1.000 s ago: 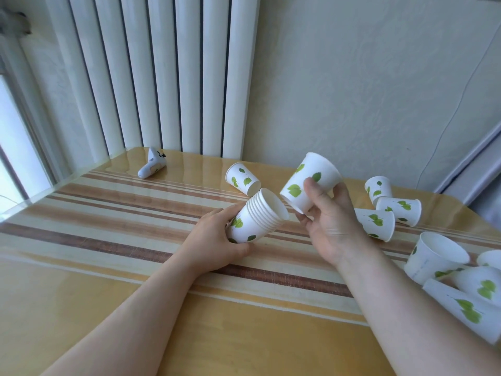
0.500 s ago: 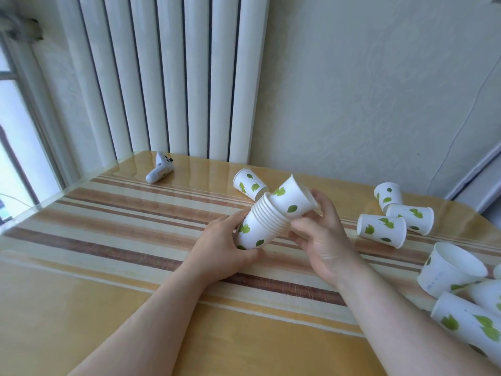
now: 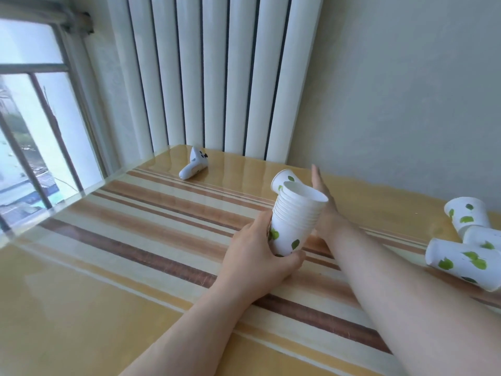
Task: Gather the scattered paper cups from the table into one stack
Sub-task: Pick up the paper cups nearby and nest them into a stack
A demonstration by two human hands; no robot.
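My left hand [image 3: 254, 256] grips the lower part of a stack of white paper cups with green leaf prints [image 3: 296, 218], held nearly upright just above the striped table [image 3: 135, 240]. My right hand [image 3: 322, 196] reaches past the stack with its fingers straight and apart, and holds nothing. Just behind the stack a single cup [image 3: 283, 180] lies on its side, right beside that hand's fingers. Three more loose cups lie at the right edge: one upright-tilted [image 3: 466, 215], one partly cut off [image 3: 482, 237], one on its side [image 3: 458, 260].
A small white handheld device [image 3: 193, 166] lies at the back of the table near the white radiator [image 3: 217, 77]. A window [image 3: 32, 131] borders the table's left edge. The wall [image 3: 406, 90] stands close behind the table.
The cup my right hand held has gone into the stack. That hand has let go and stretched out toward the lone cup behind. My left hand has tipped the stack more upright. The camera view has swung left.
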